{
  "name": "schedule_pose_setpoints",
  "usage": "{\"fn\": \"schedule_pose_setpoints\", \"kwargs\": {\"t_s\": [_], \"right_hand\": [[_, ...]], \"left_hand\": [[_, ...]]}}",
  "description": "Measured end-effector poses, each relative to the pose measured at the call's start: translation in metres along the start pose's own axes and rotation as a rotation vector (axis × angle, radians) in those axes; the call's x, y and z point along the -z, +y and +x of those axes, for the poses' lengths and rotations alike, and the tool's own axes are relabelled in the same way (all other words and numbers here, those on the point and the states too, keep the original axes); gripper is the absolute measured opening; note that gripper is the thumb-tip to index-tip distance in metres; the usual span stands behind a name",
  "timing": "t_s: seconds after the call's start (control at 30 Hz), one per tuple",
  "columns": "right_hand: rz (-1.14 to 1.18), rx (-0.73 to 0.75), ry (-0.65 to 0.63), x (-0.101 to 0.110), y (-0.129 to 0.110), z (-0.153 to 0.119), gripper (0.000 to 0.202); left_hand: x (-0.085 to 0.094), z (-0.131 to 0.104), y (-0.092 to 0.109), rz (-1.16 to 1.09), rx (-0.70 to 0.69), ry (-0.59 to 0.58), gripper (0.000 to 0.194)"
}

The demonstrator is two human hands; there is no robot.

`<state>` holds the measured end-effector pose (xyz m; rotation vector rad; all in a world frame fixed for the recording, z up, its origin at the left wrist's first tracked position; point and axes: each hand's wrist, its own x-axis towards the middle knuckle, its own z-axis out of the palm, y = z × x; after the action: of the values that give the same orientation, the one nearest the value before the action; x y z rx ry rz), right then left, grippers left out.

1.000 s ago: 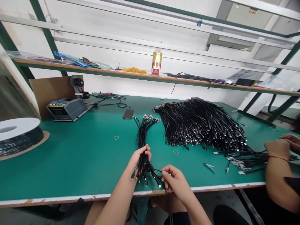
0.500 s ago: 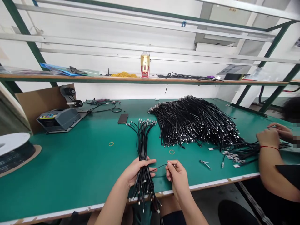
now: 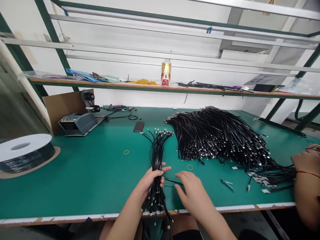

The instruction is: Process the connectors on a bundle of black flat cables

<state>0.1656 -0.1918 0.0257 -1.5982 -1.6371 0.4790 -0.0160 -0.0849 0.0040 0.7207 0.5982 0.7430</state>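
My left hand [image 3: 152, 180] is wrapped around a bundle of black cables [image 3: 157, 150] with silvery connectors at both ends. The bundle stands roughly lengthwise, its lower ends hanging over the table's front edge. One black cable [image 3: 172, 181] sticks out sideways from the bundle toward my right hand [image 3: 191, 190]. That hand is open, thumb and fingers apart, just right of the bundle; the cable's far end is hidden behind it. Beyond my right hand lies a yellow rubber band [image 3: 189, 167]. Another rubber band [image 3: 126, 152] lies left of the bundle.
A large pile of black cables [image 3: 220, 136] fills the right back. Metal tweezers [image 3: 227, 185] lie near a co-worker's arm [image 3: 306, 180] and labelled cables. At left stand a cable spool [image 3: 27, 156] and a tape dispenser [image 3: 78, 123]; a phone [image 3: 139, 126] lies mid-table.
My right hand has opened from its pinch on the single cable, its fingers now spread beside it. My left hand keeps hold of the bundle. The view has turned slightly left.
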Motion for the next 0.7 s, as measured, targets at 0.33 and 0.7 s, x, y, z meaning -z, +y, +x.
{"fn": "schedule_pose_setpoints", "kwargs": {"t_s": [0.33,0.7], "right_hand": [[0.014,-0.007,-0.204,-0.062,-0.006,0.030,0.019],[0.357,-0.197,-0.420,-0.078,-0.017,0.042,0.010]], "left_hand": [[0.001,-0.004,-0.002,0.064,-0.041,0.064,0.048],[-0.019,-0.020,0.008,0.470,-0.140,0.332,0.071]]}}
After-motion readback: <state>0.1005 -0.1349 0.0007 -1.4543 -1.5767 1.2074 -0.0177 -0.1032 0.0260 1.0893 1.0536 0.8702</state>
